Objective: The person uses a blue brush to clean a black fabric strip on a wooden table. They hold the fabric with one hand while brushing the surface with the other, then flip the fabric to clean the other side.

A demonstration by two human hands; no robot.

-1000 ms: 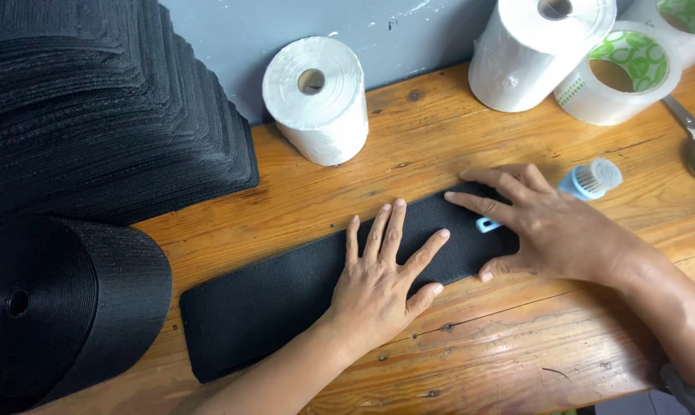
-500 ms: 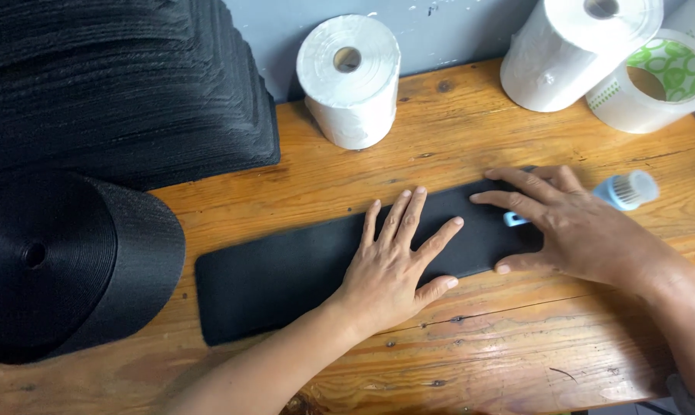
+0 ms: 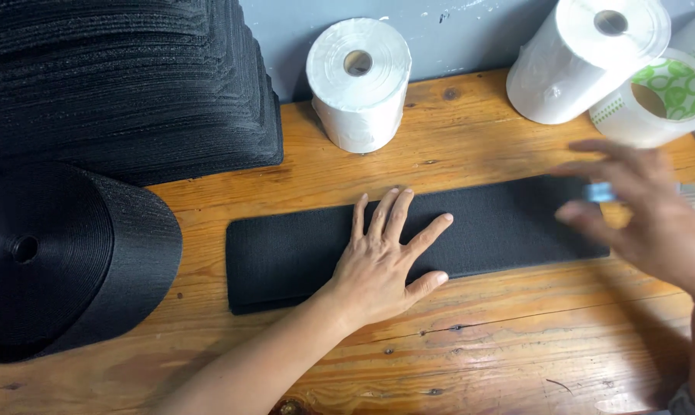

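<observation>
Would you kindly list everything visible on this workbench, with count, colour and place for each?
Fabric strip: 1, black, flat at table centre.
Webbing roll: 1, black, left edge.
Stack of fabric pieces: 1, black, back left.
Paper rolls: 2, white, back centre and back right.
Tape roll: 1, white with green print, far right.
Table: 1, brown wood.
Wall: grey, behind.
Left hand: flat on the strip.
Right hand: blurred, over the strip's right end, small blue item at fingers.

White label roll (image 3: 359, 83), cylindrical, top centre; bigger white label roll (image 3: 586, 58) top right; no pkgs, signs, screens.
</observation>
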